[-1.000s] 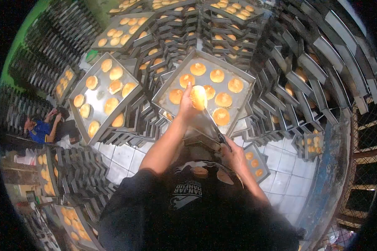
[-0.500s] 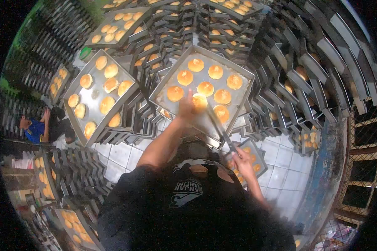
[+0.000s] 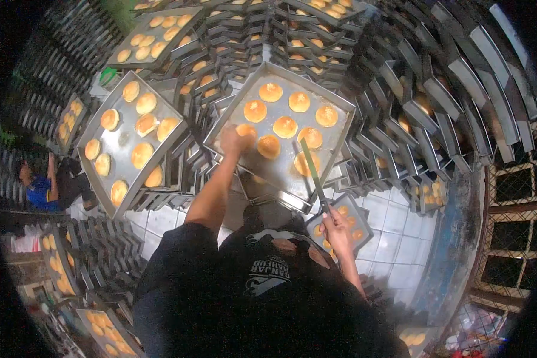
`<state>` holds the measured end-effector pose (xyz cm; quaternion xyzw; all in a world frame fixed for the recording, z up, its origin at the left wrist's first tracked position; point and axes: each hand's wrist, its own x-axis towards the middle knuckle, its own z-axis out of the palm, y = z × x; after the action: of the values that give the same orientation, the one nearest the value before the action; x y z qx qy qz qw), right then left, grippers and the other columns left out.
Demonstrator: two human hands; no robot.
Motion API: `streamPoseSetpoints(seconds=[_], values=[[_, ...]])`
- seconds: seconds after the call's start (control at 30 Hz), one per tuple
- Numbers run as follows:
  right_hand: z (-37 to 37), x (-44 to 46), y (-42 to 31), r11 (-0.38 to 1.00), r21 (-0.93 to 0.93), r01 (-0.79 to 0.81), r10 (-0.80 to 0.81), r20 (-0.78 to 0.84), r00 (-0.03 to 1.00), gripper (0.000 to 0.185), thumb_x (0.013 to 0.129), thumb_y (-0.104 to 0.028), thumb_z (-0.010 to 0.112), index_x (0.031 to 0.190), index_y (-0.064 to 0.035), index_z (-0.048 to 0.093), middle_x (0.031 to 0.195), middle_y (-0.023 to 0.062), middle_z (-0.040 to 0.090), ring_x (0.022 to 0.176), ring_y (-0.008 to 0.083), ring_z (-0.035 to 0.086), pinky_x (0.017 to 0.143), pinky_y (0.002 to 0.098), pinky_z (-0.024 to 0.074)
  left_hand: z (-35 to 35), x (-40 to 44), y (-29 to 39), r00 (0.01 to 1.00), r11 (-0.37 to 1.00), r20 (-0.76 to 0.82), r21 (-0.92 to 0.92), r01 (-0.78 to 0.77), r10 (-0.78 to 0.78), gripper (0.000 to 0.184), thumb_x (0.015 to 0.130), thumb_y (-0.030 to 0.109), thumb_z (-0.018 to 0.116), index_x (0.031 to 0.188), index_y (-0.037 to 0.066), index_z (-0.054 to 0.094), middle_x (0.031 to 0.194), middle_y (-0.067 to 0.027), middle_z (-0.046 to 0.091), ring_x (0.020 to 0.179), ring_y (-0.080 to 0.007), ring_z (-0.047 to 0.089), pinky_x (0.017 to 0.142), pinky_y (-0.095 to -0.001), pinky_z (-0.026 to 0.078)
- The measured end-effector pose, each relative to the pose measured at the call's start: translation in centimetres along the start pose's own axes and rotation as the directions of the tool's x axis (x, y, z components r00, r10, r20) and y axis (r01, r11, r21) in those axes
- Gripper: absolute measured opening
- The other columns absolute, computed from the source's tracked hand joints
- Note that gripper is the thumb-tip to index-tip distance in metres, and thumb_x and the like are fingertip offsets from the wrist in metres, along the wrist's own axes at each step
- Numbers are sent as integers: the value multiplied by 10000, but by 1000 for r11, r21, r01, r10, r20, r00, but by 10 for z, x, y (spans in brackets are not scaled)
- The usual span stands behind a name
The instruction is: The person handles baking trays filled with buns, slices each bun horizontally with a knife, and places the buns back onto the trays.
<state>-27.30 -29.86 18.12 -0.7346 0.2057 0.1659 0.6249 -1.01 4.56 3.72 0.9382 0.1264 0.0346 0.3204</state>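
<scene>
A metal baking tray [image 3: 334, 152] lies before me with several round golden buns on it. My left hand [image 3: 235, 141] is at the tray's left side, its fingers curled around one bun [image 3: 246, 130] and partly hiding it. In my right hand [image 3: 336, 229] is the handle of a long, narrow knife [image 3: 314, 170]. The blade points up and away over the tray's right part, crossing in front of a bun [image 3: 302, 163] there. Just right of my left hand, another bun [image 3: 268, 146] rests on the tray.
A second tray of buns [image 3: 122, 140] stands to the left on a stack of trays. Tall stacks of trays [image 3: 411, 113] rise behind and to the right. A lower tray [image 3: 359, 240] with buns is by my right hand, above the tiled floor [image 3: 394, 230]. A person in blue [image 3: 42, 190] is at far left.
My left hand has moved left from the front bun to the left one. The knife has swung away from the front bun and now points further up. The view has shifted slightly.
</scene>
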Motion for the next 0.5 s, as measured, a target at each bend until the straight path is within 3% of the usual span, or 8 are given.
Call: streamPoseSetpoints(seconds=[0.03, 0.17, 0.23, 0.27, 0.33, 0.37, 0.43, 0.5], values=[[3, 5, 4, 1000, -11, 29, -29, 9, 1000, 424, 1020, -253, 583, 1398, -61, 573, 707, -51, 560, 591, 53, 496, 513, 233, 378, 13, -5, -8, 967, 970, -98, -26, -240, 237, 703, 750, 466, 798, 1209, -8, 557, 1048, -254, 666, 1018, -423, 648, 872, -511, 513], [12, 21, -4, 999, -23, 46, -43, 101, 994, 439, 1016, -256, 588, 1402, -49, 569, 721, -34, 581, 616, 56, 521, 535, 236, 413, 30, -36, 7, 891, 910, -183, 104, -402, 415, 608, 788, 382, 821, 1178, 4, 548, 1083, -213, 668, 1060, -393, 657, 860, -498, 526], [19, 30, -9, 998, -28, 63, -60, 104, 993, 435, 1013, -256, 589, 1393, -45, 578, 735, -23, 599, 622, 58, 528, 542, 237, 417, -16, -54, 48, 959, 771, 181, -634, -57, 220, 512, 865, 338, 764, 1205, 23, 548, 1176, -153, 648, 1091, -334, 654, 887, -478, 527], [24, 35, -14, 997, -34, 72, -68, 105, 992, 431, 1010, -255, 591, 1384, -40, 586, 748, -11, 617, 627, 60, 535, 549, 238, 420, -21, -53, 53, 960, 772, 172, -632, -63, 219, 512, 865, 338, 764, 1205, 23, 548, 1176, -153, 648, 1091, -334, 654, 887, -478, 527], [30, 38, -33, 987, -85, 135, -122, 148, 981, 440, 1006, -249, 592, 1385, -25, 580, 814, 11, 661, 691, 64, 563, 607, 243, 452, -34, -50, 63, 959, 158, 219, -969, 192, 178, 574, 900, 456, 732, 1259, 50, 544, 1216, -152, 658, 1083, -282, 657, 890, -463, 545], [35, 44, -34, 970, -46, 237, -229, 143, 963, 443, 1007, -243, 589, 1390, -22, 574, 865, 20, 675, 727, 69, 571, 648, 250, 469, -41, -51, 68, 964, 161, 205, -971, 177, 173, 574, 900, 456, 732, 1259, 50, 544, 1216, -152, 658, 1083, -282, 657, 890, -463, 545], [42, 44, -52, 942, -19, 334, -328, 157, 932, 443, 1009, -225, 581, 1403, -23, 557, 1011, 39, 692, 855, 84, 587, 784, 267, 501, -59, -55, 83, 938, -362, 332, -865, 346, 101, 492, 980, 501, 598, 1251, 90, 579, 1189, -99, 680, 1072, -258, 665, 911, -465, 540], [47, 33, -71, 932, -33, 362, -352, 171, 920, 431, 1013, -208, 580, 1417, -58, 559, 862, 2, 631, 730, 66, 544, 673, 247, 463, -66, -50, 96, 949, -448, 315, -845, 293, 28, 516, 975, 544, 575, 1245, 105, 594, 1177, -80, 688, 1067, -256, 666, 912, -463, 539]])
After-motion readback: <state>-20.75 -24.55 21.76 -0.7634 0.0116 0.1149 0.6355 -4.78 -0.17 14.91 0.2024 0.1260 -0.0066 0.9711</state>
